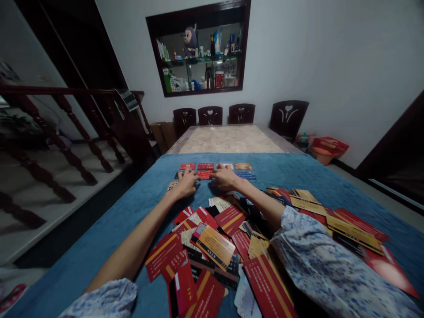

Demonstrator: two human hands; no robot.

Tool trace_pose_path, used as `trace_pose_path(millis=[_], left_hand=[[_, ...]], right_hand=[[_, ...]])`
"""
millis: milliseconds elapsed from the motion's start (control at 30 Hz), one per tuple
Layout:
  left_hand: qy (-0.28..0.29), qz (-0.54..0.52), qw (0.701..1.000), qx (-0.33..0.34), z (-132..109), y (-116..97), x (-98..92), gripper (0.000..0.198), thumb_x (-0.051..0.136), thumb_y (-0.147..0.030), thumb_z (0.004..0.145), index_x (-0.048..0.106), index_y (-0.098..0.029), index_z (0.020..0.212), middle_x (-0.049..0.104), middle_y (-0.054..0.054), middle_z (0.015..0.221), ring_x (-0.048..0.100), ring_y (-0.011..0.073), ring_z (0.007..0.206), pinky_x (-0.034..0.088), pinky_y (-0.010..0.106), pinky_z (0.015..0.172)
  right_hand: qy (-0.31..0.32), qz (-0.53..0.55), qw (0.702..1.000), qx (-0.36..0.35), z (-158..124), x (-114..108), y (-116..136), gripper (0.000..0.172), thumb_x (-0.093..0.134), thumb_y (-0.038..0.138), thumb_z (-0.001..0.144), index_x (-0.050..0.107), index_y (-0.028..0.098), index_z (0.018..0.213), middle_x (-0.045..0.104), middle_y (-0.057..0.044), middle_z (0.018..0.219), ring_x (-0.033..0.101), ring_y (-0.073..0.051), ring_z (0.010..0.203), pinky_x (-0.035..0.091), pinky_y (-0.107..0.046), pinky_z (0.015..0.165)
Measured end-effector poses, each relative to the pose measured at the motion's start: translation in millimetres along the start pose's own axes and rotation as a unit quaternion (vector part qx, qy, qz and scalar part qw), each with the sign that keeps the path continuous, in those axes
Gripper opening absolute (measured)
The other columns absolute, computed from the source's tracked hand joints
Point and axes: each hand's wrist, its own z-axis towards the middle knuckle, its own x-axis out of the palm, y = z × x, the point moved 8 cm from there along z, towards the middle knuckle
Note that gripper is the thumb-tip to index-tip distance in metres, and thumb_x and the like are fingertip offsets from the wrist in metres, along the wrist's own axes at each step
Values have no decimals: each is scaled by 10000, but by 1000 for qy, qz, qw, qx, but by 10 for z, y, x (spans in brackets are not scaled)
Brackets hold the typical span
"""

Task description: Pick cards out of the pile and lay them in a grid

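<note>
A red card point(205, 175) lies in the second row of cards on the blue cloth, between my two hands. At its left end is my left hand point(188, 183), its thumb touching or close to the edge and its other fingers spread over a dark card point(177, 175). My right hand point(227, 178) meets the right end with its fingertips, fingers apart, partly covering a white card point(228, 166). Behind are red cards point(187, 166) and a gold-brown card point(243, 166). A blue card point(245, 175) lies right of my right hand, a yellowish card point(172, 186) left of my left wrist.
A loose heap of red, gold and black cards point(217, 247) spreads beneath and between my forearms. More gold cards point(354, 232) lie at the right on the blue cloth point(132, 221). Chairs point(210, 115) stand beyond the table's far end point(228, 139); a railing point(56, 141) runs along the left.
</note>
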Motion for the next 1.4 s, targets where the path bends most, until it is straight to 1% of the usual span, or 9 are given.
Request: trace_pose_path(millis=[133, 233, 400, 567, 800, 967, 1133, 1267, 1400], left_hand=[[29, -54, 998, -4, -151, -53, -8, 277, 593, -154, 797, 724, -194, 1038, 646, 115, 1169, 420, 326, 1235, 308, 525, 1026], [63, -111, 992, -4, -237, -81, 2, 253, 626, -224, 782, 750, -199, 1001, 683, 92, 1091, 512, 285, 1168, 364, 428, 1027], [152, -212, 964, 48, -342, -214, 60, 239, 631, -214, 743, 764, -165, 936, 753, 47, 940, 646, 193, 892, 459, 255, 843], [186, -252, 949, 39, -381, -266, 65, 225, 615, -217, 734, 755, -134, 890, 747, 28, 860, 636, 165, 795, 453, 220, 741], [230, -305, 923, 44, -438, -332, 67, 171, 639, -205, 680, 738, -136, 801, 699, 0, 726, 589, 138, 678, 438, 203, 655], [235, -315, 919, 30, -455, -347, 93, 168, 667, -225, 632, 723, -146, 769, 666, -13, 665, 562, 131, 624, 424, 198, 586], [235, -320, 918, 7, -441, -313, 156, 126, 602, -243, 638, 650, -143, 696, 574, -35, 574, 497, 115, 541, 372, 201, 519], [185, -322, 928, 28, -366, -249, 146, 106, 567, -233, 627, 605, -143, 667, 520, -47, 563, 443, 103, 546, 344, 207, 536], [122, -342, 932, 8, -289, -94, 151, 96, 540, -228, 620, 570, -146, 659, 519, -46, 588, 435, 99, 557, 345, 216, 568]], right_hand=[[-1, 21, 1000, -11, -151, -90, 122, 322, 588, 335, 875, 687, 229, 1162, 649, -117, 1222, 410, -326, 1169, 331, -443, 887], [3, 34, 999, -17, -268, -100, 221, 300, 598, 337, 880, 695, 232, 1143, 663, -101, 1201, 409, -312, 1172, 315, -432, 894], [7, 46, 999, -23, -444, -76, 333, 271, 583, 324, 885, 709, 235, 1107, 684, -86, 1131, 437, -294, 1128, 316, -404, 855], [26, 53, 998, -17, -557, -73, 344, 259, 592, 243, 851, 713, 225, 1079, 688, -91, 1110, 452, -281, 1103, 315, -377, 821], [1, 70, 997, -32, -566, -19, 356, 209, 563, 241, 869, 719, 225, 1007, 703, -85, 1061, 467, -270, 1095, 310, -375, 832], [-18, 72, 996, -43, -549, -6, 393, 195, 551, 278, 893, 722, 223, 969, 709, -92, 1038, 474, -267, 1080, 301, -377, 835], [-22, 87, 995, -39, -562, -53, 434, 214, 542, 284, 906, 725, 221, 998, 709, -92, 1053, 473, -265, 1081, 306, -370, 836], [-26, 99, 994, -28, -562, -68, 457, 243, 534, 268, 906, 724, 224, 1052, 710, -96, 1061, 473, -265, 1085, 316, -372, 844], [-40, 116, 992, -25, -540, -28, 462, 268, 515, 271, 923, 721, 221, 1088, 710, -91, 1063, 482, -256, 1081, 321, -378, 857]])
